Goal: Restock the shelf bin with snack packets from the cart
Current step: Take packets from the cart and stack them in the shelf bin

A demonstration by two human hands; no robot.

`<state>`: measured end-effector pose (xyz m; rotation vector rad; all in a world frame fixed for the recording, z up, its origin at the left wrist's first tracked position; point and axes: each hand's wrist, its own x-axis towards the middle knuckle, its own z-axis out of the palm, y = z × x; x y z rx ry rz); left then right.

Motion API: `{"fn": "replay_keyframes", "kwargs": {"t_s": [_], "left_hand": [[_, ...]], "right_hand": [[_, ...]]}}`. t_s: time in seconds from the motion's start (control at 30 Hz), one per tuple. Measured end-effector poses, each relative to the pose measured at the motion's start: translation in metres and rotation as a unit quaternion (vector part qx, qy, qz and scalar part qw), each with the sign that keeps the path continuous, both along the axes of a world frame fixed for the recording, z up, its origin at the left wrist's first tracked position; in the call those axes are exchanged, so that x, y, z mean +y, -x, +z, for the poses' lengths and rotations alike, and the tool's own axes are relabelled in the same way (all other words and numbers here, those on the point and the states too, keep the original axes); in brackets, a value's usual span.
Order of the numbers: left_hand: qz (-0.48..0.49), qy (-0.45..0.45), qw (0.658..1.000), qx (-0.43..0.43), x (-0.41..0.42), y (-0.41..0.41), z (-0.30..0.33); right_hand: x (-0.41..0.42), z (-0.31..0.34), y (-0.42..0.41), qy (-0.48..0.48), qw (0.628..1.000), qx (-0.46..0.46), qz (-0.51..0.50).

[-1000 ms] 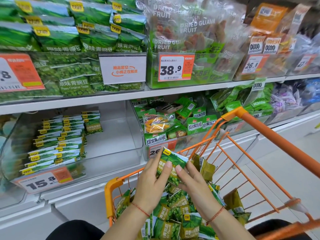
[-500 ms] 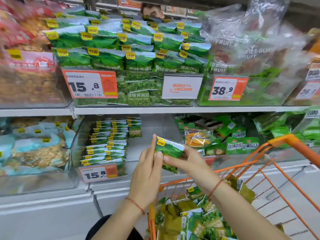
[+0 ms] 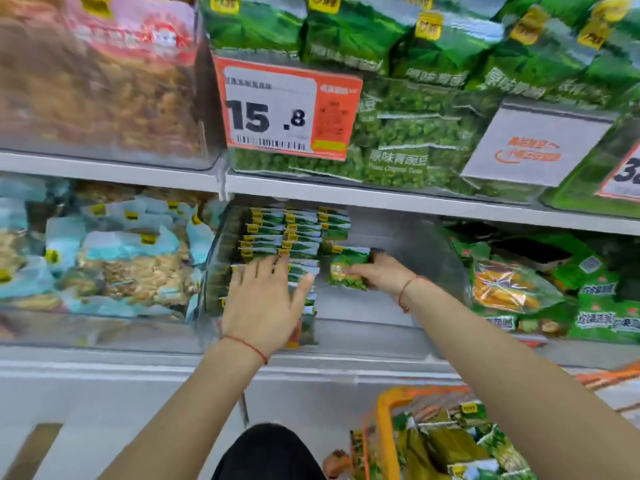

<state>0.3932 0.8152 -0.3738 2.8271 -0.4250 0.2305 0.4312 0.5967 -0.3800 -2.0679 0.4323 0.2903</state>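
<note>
Head view. The right hand (image 3: 377,273) pinches one green packet (image 3: 348,271) at frame centre, inside the clear bin (image 3: 415,237) on the lower shelf, just right of the stacked rows (image 3: 284,233). Judged: it is being set down to extend the short third row. The left hand (image 3: 265,299) lies flat, fingers spread, grip released, on the front rows, probably to steady them. The packets are glossy film, flat and pillow-shaped, with yellow tags. The orange cart (image 3: 382,431), lower right, holds more packets. The picture is blurred.
</note>
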Motion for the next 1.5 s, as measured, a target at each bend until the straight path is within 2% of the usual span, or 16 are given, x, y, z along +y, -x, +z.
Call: {"fn": "replay_keyframes", "kwargs": {"t_s": [0.17, 0.3, 0.5, 0.7, 0.87, 1.03, 1.17, 1.27, 1.37, 1.5], "left_hand": [[0.007, 0.008, 1.0, 0.018, -0.001, 0.001, 0.001], [0.015, -0.002, 1.0, 0.012, -0.002, 0.002, 0.0], [0.023, 0.012, 1.0, -0.012, -0.004, 0.0, -0.007], [0.026, 0.008, 1.0, -0.012, -0.004, -0.001, -0.008], [0.025, 0.013, 1.0, -0.014, -0.004, 0.0, -0.007], [0.023, 0.02, 0.999, -0.018, -0.004, 0.0, -0.006], [0.026, 0.03, 0.999, -0.019, -0.005, -0.001, -0.008], [0.027, 0.031, 0.999, -0.018, -0.005, 0.0, -0.008], [0.015, 0.044, 0.999, -0.019, -0.002, 0.002, -0.004], [-0.014, 0.158, 0.986, -0.057, 0.001, 0.01, 0.008]], "right_hand": [[0.01, -0.015, -0.031, -0.009, 1.0, -0.012, -0.01], [0.009, -0.027, -0.044, 0.039, 0.997, -0.05, -0.048], [0.005, -0.026, -0.062, 0.025, 0.999, 0.008, -0.023], [0.013, -0.026, -0.069, 0.003, 0.999, 0.027, -0.034], [0.013, -0.031, -0.068, -0.058, 0.996, 0.023, -0.061], [0.014, -0.026, -0.065, -0.037, 0.996, 0.046, -0.067], [0.01, -0.014, -0.046, 0.012, 0.995, 0.052, -0.084], [0.007, 0.011, -0.018, 0.019, 0.997, 0.011, -0.078], [0.009, 0.044, 0.03, -0.023, 0.993, -0.083, -0.075], [-0.003, 0.074, 0.115, -0.086, 0.989, -0.117, -0.018]]}}
